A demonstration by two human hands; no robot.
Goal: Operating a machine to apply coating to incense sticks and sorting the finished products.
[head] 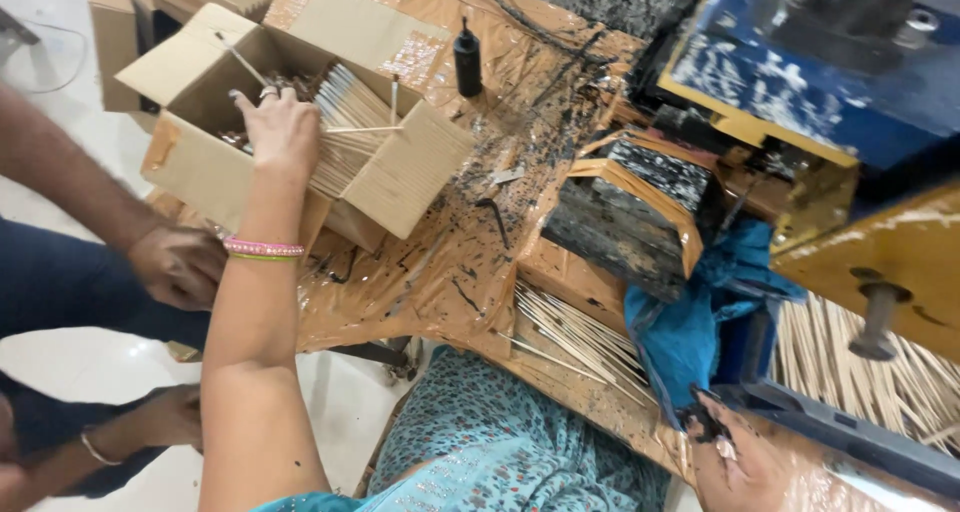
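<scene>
My left hand (275,127), with pink and green bangles at the wrist, reaches into an open cardboard box (400,177). Its fingers curl down over a bundle of thin pale sticks (350,122) that lies inside the box; the fingertips are hidden. My right hand (745,462), smeared with black, rests low at the right on a brown plastic-covered surface. It holds nothing and lies just beside the blue edge of a machine (850,432). More thin sticks (575,337) lie loose on the bench between my two hands.
Another person sits at the left, one hand (180,262) by the box's near corner, the other hand (165,417) lower down. A black-spattered block (630,207), a blue cloth (690,332), a small black bottle (467,60) and a blue-and-yellow machine (800,82) crowd the bench.
</scene>
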